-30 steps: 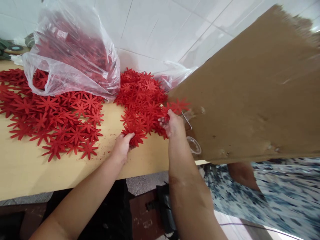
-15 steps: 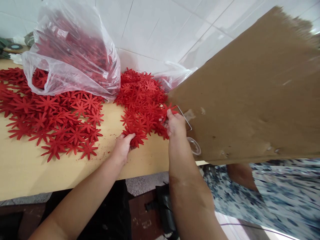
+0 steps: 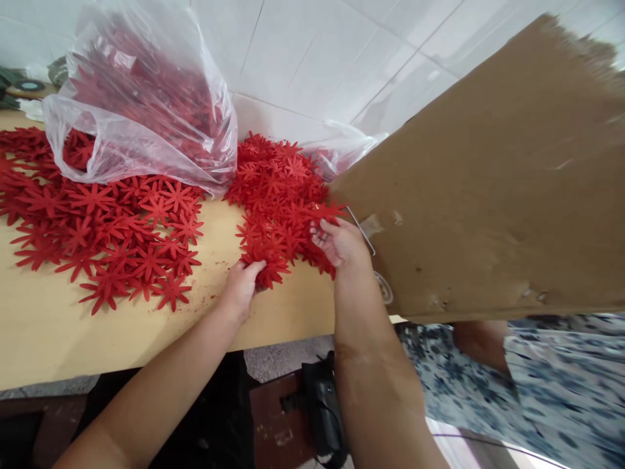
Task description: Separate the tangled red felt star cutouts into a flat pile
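soft, even light, glints on plastic bag (image 3: 146, 111), sheen on tiled wall (image 3: 312, 58) – edges stretched

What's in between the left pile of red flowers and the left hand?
In the head view, a strip of pale table with tiny red crumbs lies between that flower pile and the left hand.

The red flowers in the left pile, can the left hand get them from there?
Probably yes: just a strip of red-specked tabletop lies between the left hand and the left pile, though that hand holds other red flowers.
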The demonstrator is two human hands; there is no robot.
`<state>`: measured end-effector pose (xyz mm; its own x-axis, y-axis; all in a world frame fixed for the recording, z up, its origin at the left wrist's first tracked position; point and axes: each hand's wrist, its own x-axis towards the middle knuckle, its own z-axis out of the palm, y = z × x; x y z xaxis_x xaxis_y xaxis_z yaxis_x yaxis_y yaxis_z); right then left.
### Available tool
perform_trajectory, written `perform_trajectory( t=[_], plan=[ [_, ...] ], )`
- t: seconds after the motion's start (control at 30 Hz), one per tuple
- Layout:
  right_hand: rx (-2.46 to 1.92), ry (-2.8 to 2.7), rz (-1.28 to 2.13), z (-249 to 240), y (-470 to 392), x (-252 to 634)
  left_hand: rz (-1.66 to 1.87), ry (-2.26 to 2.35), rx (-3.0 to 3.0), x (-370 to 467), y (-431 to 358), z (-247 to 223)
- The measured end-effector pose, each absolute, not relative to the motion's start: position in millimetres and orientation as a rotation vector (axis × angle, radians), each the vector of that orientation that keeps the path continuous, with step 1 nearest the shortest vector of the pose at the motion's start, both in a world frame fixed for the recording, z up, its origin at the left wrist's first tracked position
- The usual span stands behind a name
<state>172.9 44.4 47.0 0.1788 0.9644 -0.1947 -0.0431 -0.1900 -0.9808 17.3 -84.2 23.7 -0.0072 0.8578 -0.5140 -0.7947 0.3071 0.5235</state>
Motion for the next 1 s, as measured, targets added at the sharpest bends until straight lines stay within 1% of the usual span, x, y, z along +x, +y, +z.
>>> perform_trajectory(
  t=[0.43,0.6,0.87,1.0],
  plan=[
    [-1.427,-0.999,0.955,45,49,172,1.308,0.894,0.089,18,-85,23],
    [-1.390,-0.905,0.982,45,51,173,1.307,0.886,0.085,18,-86,27],
    [-1.381,-0.908,1.049,52,55,170,1.300,0.882,0.119,18,-86,24],
    [-1.381,-0.941,0.944,57,60,166,1.299,0.883,0.128,18,-86,21]
  ],
)
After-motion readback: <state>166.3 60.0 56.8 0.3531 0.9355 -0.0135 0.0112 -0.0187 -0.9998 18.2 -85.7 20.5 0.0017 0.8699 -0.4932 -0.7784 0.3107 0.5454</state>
